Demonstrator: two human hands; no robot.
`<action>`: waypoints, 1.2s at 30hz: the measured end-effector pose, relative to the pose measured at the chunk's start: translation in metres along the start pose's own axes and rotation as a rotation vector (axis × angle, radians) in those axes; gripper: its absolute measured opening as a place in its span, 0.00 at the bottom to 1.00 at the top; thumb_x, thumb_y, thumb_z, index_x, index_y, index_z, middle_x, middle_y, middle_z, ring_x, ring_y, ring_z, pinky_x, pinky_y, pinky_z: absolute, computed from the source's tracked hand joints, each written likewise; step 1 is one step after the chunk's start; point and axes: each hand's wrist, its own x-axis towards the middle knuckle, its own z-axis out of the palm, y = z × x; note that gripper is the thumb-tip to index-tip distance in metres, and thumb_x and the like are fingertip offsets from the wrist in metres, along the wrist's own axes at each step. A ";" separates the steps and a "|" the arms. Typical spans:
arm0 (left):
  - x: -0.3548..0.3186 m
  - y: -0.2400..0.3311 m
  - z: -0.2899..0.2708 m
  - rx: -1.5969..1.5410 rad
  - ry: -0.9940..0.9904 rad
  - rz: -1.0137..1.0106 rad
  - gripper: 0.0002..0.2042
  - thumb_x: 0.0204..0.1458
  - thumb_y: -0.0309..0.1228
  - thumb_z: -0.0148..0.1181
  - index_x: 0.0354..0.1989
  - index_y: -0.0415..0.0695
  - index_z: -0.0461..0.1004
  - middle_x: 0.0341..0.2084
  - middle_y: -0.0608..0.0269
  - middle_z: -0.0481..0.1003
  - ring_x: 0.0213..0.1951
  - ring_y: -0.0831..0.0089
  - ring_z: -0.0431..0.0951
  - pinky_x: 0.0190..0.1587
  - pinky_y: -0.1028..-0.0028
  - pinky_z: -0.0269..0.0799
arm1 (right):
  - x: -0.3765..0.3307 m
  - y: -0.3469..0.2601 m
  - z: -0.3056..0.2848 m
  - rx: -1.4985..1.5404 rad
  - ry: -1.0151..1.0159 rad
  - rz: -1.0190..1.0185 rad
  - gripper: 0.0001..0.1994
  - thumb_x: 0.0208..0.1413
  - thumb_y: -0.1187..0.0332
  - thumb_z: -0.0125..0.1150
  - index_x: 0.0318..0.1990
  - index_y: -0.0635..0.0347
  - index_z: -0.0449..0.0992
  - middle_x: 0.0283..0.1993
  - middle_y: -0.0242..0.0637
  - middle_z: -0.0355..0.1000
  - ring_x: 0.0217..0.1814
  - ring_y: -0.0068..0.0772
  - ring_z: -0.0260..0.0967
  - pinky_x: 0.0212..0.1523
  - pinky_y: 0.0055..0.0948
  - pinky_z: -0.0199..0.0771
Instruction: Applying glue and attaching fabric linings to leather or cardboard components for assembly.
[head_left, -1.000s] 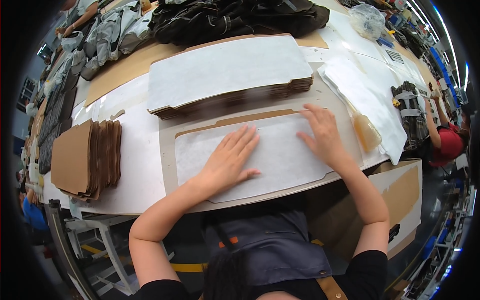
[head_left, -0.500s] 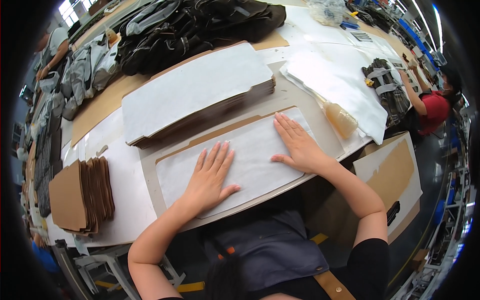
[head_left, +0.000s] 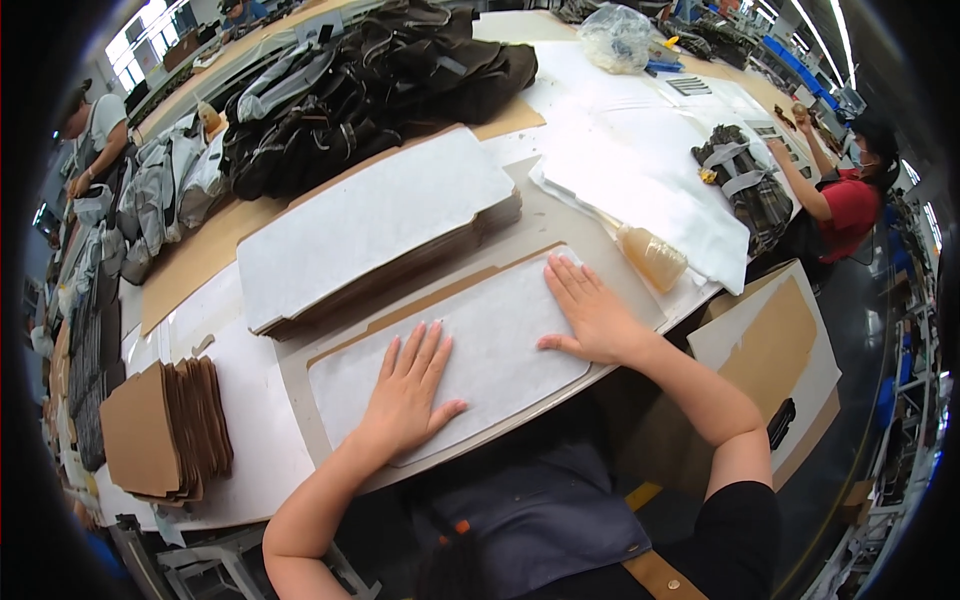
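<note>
The white felt panel point(head_left: 480, 345) is pressed flat on the bench point(head_left: 250, 450) by left hand point(head_left: 408, 395) and right hand point(head_left: 590, 315), fingers spread, nothing gripped.

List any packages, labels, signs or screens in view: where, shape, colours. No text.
Clear plastic bag: far end of the table, crumpled and bulging, see-through with pale contents.
Amber plastic bottle: lying on its side at the table edge, just beyond the right hand, translucent yellowish.
Printed sheet: far right on the white covering, flat, white with dark bars.
No signs or screens can be made out.
</note>
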 end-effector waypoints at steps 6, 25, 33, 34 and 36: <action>0.000 -0.003 -0.004 -0.036 0.028 0.004 0.41 0.59 0.56 0.55 0.71 0.37 0.56 0.73 0.45 0.52 0.75 0.51 0.47 0.75 0.51 0.39 | 0.003 0.004 -0.005 0.031 0.076 -0.034 0.47 0.62 0.36 0.51 0.72 0.71 0.51 0.78 0.58 0.45 0.81 0.54 0.42 0.78 0.48 0.40; 0.134 -0.001 -0.020 -0.365 0.318 0.095 0.24 0.47 0.12 0.45 0.56 0.39 0.70 0.48 0.49 0.76 0.55 0.51 0.72 0.61 0.58 0.64 | 0.081 0.059 -0.023 0.396 0.226 -0.062 0.08 0.50 0.72 0.69 0.37 0.56 0.76 0.39 0.34 0.75 0.50 0.41 0.69 0.53 0.38 0.67; 0.162 0.001 -0.011 -0.364 0.225 0.025 0.27 0.48 0.12 0.45 0.60 0.38 0.68 0.44 0.50 0.78 0.49 0.50 0.76 0.55 0.58 0.70 | 0.089 0.071 -0.032 0.355 0.010 -0.002 0.07 0.49 0.66 0.71 0.32 0.52 0.78 0.37 0.33 0.75 0.49 0.39 0.69 0.53 0.41 0.65; 0.163 0.002 -0.012 -0.361 0.224 0.038 0.27 0.48 0.12 0.45 0.60 0.38 0.68 0.44 0.50 0.78 0.49 0.50 0.76 0.55 0.58 0.70 | 0.088 0.071 -0.032 0.352 0.019 0.007 0.07 0.49 0.66 0.71 0.32 0.52 0.78 0.37 0.33 0.75 0.49 0.39 0.69 0.53 0.41 0.65; 0.161 0.004 -0.013 -0.335 0.260 0.045 0.27 0.48 0.12 0.46 0.59 0.38 0.69 0.43 0.50 0.79 0.48 0.50 0.76 0.55 0.57 0.69 | 0.084 0.070 -0.029 0.239 0.130 -0.063 0.06 0.49 0.68 0.71 0.31 0.54 0.78 0.36 0.35 0.74 0.47 0.41 0.68 0.51 0.39 0.65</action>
